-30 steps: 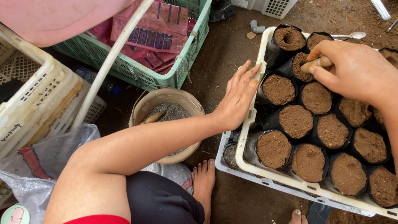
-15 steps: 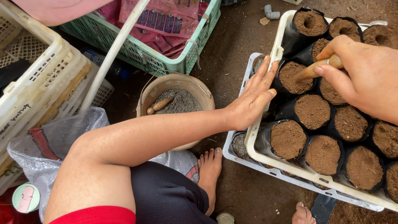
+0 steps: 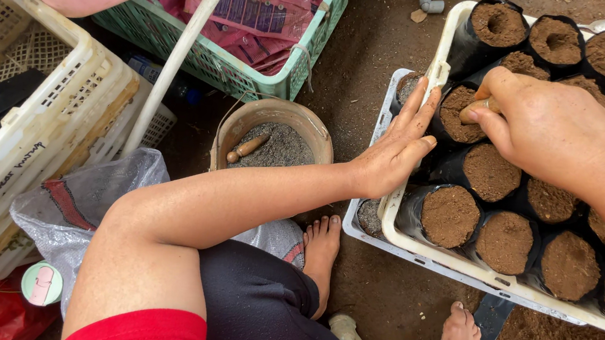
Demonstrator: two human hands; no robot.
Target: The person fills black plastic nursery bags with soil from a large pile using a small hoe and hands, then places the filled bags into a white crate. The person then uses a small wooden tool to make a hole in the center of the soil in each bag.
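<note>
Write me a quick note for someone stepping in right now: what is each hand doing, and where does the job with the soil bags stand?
Left hand: open, flat against the white tray's rim, steadying it.
Right hand: gripping a small wooden stick, its tip at the soil of one black bag.
Done: the back-row bags already have a hole in the middle.
Left: the front-row bags show flat soil with no hole.
Nearby: a tub of grey granules with a wooden tool in it.
</note>
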